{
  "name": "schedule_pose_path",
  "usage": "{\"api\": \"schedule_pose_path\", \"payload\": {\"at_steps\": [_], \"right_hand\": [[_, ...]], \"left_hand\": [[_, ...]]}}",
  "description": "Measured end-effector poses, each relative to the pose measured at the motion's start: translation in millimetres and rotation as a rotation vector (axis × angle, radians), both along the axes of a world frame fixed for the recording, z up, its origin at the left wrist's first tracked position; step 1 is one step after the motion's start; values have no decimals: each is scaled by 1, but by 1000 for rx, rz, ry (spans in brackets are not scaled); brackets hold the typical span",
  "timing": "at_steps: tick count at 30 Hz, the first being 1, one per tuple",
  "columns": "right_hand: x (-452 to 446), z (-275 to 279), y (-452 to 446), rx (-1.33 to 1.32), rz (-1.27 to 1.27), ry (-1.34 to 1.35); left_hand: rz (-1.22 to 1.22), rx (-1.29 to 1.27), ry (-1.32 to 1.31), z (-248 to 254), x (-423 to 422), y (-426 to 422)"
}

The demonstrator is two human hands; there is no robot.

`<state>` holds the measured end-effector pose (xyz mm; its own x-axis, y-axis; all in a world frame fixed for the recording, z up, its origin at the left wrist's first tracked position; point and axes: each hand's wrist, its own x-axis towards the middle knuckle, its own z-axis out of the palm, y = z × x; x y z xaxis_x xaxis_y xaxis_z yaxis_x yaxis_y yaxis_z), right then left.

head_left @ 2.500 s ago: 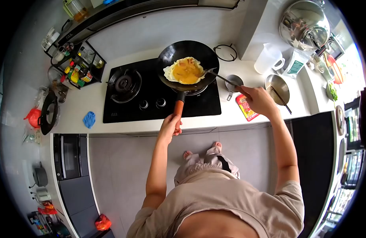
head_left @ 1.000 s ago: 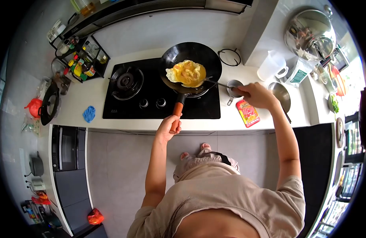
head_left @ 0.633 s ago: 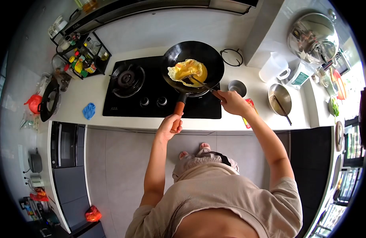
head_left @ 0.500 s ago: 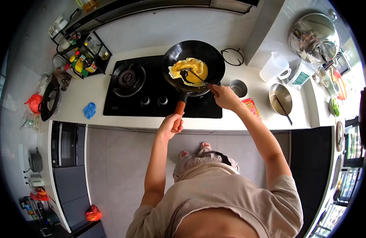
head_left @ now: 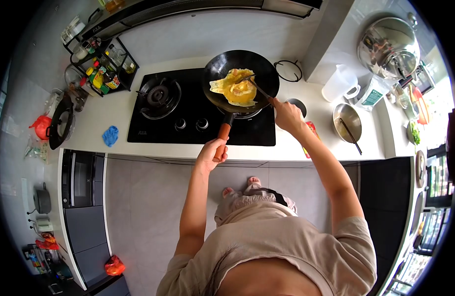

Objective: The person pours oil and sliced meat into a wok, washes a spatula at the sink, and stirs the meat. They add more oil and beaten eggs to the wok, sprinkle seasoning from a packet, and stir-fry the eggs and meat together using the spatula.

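Note:
A black wok sits over the right burner of the gas hob, its wooden-ended handle pointing toward me. My left hand is wrapped around that handle. In the wok lies a yellow egg, partly set, with pale ruffled edges. My right hand grips the wooden handle of a spatula, closed around it to the right of the wok. The spatula's dark head rests on the upper part of the egg; its exact shape is hard to make out.
Left of the wok is a bare burner. Rightward stand a small metal bowl, mostly behind my hand, a steel bowl with a utensil, and a plastic jug. A blue cloth and a bottle rack are at left.
The spatula head has moved up and to the right across the egg, and my right hand has shifted right. The egg is more bunched together. My left hand keeps its hold.

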<state>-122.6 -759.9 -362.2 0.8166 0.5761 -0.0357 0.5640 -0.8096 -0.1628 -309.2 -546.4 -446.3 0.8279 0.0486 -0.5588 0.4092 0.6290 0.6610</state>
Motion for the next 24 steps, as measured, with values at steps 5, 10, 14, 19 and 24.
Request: {"api": "schedule_pose_path", "payload": {"at_steps": [5, 10, 14, 19, 24], "right_hand": [[-16, 12, -36, -64, 32, -10], [-42, 43, -54, -102, 43, 38], [-47, 58, -60, -35, 102, 125], [-37, 36, -40, 123, 100, 243], [-29, 3, -6, 150, 25, 187]], "left_hand": [[0, -11, 13, 0, 0, 0], [-3, -20, 4, -2, -1, 0], [-14, -6, 5, 1, -1, -1], [-62, 12, -13, -6, 2, 0], [-57, 9, -38, -10, 4, -5]]}}
